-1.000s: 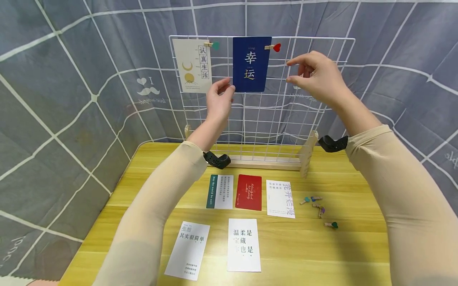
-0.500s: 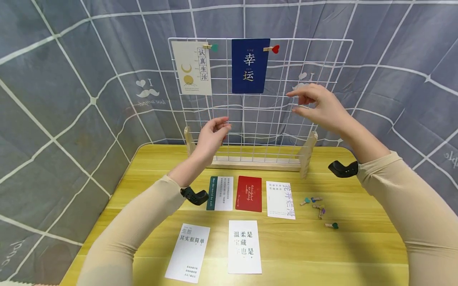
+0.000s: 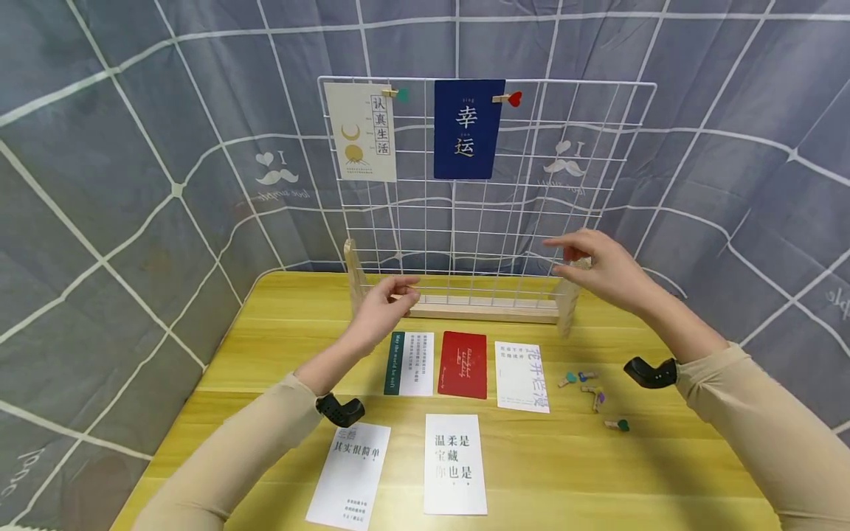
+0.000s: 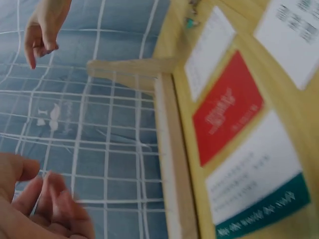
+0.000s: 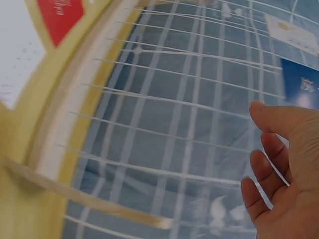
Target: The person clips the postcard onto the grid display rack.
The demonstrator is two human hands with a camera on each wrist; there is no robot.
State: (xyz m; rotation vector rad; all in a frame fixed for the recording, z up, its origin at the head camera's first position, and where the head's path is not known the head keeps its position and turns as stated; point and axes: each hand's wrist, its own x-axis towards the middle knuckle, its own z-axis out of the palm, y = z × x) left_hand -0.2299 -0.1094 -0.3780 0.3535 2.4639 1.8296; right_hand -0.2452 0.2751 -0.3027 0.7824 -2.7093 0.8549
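My left hand (image 3: 387, 308), its fingers loosely bent and holding nothing, is in front of the lower left part of the white wire grid rack (image 3: 465, 304). Nearest below it lies a green-and-white card (image 3: 415, 363). On the other side, my right hand (image 3: 600, 267) is raised before the rack's right foot, thumb and fingers apart with nothing between them. Clipped to the top of the grid are a cream card (image 3: 358, 147) under a clothespin with a green heart (image 3: 401, 95) and a dark blue card (image 3: 467, 166) under one with a red heart (image 3: 514, 99).
On the wooden table (image 3: 564, 479) lie a red card (image 3: 462, 383), a white card with purple print (image 3: 521, 391) and two white cards (image 3: 455, 494) nearer the front. Several small clothespins (image 3: 617, 425) are scattered at the right. A grey checked curtain (image 3: 199, 96) hangs behind.
Both hands have moved down from beside the blue card, the left also slightly leftward. The blue card hangs from its clothespin as before.
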